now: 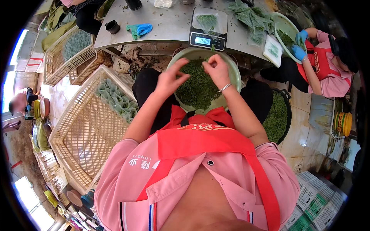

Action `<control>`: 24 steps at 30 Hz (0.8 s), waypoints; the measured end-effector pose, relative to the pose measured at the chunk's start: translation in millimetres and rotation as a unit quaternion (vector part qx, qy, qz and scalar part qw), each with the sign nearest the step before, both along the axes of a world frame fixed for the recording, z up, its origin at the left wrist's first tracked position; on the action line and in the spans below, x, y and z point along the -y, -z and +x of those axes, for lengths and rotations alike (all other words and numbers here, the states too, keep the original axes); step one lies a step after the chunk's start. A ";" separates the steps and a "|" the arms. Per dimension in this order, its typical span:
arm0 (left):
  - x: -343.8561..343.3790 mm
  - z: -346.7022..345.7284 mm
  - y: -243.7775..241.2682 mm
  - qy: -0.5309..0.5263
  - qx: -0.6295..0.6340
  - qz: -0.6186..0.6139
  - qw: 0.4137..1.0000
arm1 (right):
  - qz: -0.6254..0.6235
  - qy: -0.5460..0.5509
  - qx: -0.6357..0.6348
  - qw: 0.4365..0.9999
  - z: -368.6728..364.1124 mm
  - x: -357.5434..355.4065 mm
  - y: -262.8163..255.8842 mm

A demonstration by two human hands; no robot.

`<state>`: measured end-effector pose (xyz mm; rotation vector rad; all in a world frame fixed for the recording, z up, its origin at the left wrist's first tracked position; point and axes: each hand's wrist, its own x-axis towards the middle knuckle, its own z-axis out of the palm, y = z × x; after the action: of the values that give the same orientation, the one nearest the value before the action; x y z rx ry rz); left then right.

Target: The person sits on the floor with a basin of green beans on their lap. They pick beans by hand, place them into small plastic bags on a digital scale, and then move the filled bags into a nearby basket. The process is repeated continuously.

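A wide pale green basin (235, 78) between my knees holds loose, small green berries (193, 89), like green peppercorns. Over its left part is my left hand (175, 75), slightly blurred, thumb and fingers apart, holding nothing visible. Above the right part, my right hand (215, 67) pinches a small green sprig at its fingertips; another green bit shows just above the knuckles. Beyond the basin, at the steel table's edge, stands a digital scale (207, 40) with a lit display. A clear plastic bag (208, 23) of green berries lies on its plate.
Steel table (170, 29) ahead bears filled bags (251, 18), a dark cup (112, 27) and blue-green gloves (139, 30). Left: a plastic crate (86, 130) with upright bags. Right: a black tub (277, 117) of berries. A blue-gloved co-worker (321, 63) sits at another basin, right.
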<state>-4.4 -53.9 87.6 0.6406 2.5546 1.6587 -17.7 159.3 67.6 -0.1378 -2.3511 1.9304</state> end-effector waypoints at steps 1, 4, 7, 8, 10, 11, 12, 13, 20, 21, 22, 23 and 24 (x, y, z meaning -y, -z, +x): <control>-14.0 -3.6 -0.6 0.040 0.050 0.015 0.998 | -0.041 -0.026 0.040 0.998 6.1 3.5 -4.6; -28.7 -13.9 29.0 0.096 0.221 0.120 0.963 | -0.130 -0.100 0.076 0.983 12.3 4.0 -6.0; -24.0 -13.1 45.0 0.108 0.284 0.126 0.944 | -0.200 -0.103 0.124 0.966 16.1 -1.6 0.3; -20.0 -11.2 48.6 0.104 0.286 0.133 0.943 | -0.231 -0.090 0.144 0.958 18.0 -3.8 1.1; -10.1 -11.1 42.8 0.079 0.280 0.123 0.949 | -0.294 -0.056 0.166 0.940 18.9 -8.7 3.5; -3.6 -12.8 38.7 0.058 0.272 0.108 0.954 | -0.304 -0.029 0.148 0.941 16.4 -10.3 3.7; 7.4 -17.8 49.1 0.036 0.253 0.135 0.957 | -0.314 -0.008 0.132 0.940 10.7 -10.0 0.3; 12.1 -24.4 45.1 0.012 0.251 0.133 0.959 | -0.323 0.019 0.114 0.939 3.8 -12.8 -2.3; 17.9 -43.9 34.0 -0.022 0.202 0.113 0.973 | -0.391 0.095 0.023 0.915 -56.0 -19.4 -29.5; 22.1 -48.3 32.5 -0.035 0.175 0.098 0.979 | -0.338 0.091 0.054 0.935 -48.5 -19.3 -23.4; 30.4 -52.1 36.8 -0.048 0.155 0.084 0.983 | -0.283 0.091 0.091 0.950 -32.6 -19.1 -9.1; 38.4 -57.8 40.7 -0.061 0.136 0.069 0.986 | -0.227 0.089 0.128 0.961 -21.2 -20.3 8.2; 45.0 -63.4 43.7 -0.084 0.118 0.073 0.987 | -0.177 0.068 0.161 0.969 -12.0 -24.2 33.8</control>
<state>-67.8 -98.9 43.8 0.2208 2.3926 1.8592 -29.7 183.6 33.9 -0.6672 -2.0664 2.3865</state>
